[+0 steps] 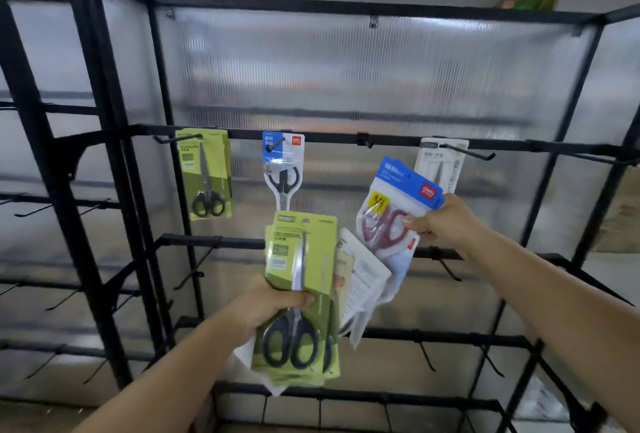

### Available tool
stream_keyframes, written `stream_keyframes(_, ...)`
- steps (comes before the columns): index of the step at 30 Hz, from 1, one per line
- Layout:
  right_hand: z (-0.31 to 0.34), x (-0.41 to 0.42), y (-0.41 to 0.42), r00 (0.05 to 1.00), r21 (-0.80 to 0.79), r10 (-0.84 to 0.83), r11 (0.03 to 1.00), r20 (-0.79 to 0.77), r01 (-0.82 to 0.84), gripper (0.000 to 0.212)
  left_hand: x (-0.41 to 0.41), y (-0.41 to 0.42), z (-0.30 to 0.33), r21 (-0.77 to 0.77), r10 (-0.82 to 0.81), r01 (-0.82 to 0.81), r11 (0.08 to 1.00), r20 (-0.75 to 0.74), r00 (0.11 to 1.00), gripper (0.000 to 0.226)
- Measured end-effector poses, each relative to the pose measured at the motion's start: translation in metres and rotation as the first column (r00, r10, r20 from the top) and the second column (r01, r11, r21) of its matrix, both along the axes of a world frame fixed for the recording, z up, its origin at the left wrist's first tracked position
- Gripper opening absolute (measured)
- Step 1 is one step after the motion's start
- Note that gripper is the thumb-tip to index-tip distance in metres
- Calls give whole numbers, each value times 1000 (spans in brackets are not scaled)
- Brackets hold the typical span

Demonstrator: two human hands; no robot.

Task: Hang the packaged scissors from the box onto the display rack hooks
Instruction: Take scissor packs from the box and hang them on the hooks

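Note:
My left hand grips a stack of scissors packs, a green pack with black-handled scissors on top and white packs fanned behind it. My right hand pinches a blue-topped pack of red-handled scissors, tilted, below the top rail. On the top rail's hooks hang a green pack at the left, a blue-and-white pack in the middle and a white pack at the right. An empty hook sits between the last two. The box is out of view.
The black metal display rack has a ribbed translucent back panel and several lower rails with bare hooks. A second rack section with bare hooks stands at the left. A green object lies on top of the rack.

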State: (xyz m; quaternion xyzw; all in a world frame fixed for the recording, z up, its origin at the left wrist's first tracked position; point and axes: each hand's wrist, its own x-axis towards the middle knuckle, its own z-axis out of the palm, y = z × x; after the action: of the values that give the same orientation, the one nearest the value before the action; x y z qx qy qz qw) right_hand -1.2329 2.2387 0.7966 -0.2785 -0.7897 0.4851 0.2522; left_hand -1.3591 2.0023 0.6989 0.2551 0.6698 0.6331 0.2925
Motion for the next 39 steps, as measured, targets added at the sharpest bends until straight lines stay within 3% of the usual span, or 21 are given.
stream_keyframes(5, -16, 0, 9, 999, 299, -32, 954, -15, 35, 5, -6, -5, 7, 193, 183, -213, 958, 165, 969, 27)
stream_keyframes(9, -28, -3, 1, 999, 376, -26, 926, -23, 33, 21, -1, 0, 17, 277, 196, -269, 923, 262, 945, 50)
stream_keyframes(12, -32, -6, -5, 999, 312, -1, 950, -52, 17, 15, 6, 8, 23, 305, 178, -271, 913, 299, 938, 54)
stream_keyframes(17, -44, -10, -18, 994, -15, -70, 998, -79, 69, 17, 20, 24, 27, 316, 151, -266, 911, 344, 927, 17)
stream_keyframes(20, -46, -11, -25, 985, -167, -111, 982, -129, 89, 10, 24, 30, 28, 316, 154, -270, 909, 348, 925, 12)
stream_keyframes(24, -37, -6, -28, 975, -174, -100, 983, -196, 66, 3, 18, 27, 30, 319, 175, -282, 905, 325, 929, 18)
stream_keyframes(32, -19, 8, -25, 936, -103, -85, 993, -343, 53, 23, 6, 20, 23, 303, 273, -346, 888, 258, 927, 23)
stream_keyframes(39, 7, 10, -31, 901, -142, -62, 990, -430, 0, 25, 1, 20, 14, 261, 352, -415, 872, 258, 900, 17)
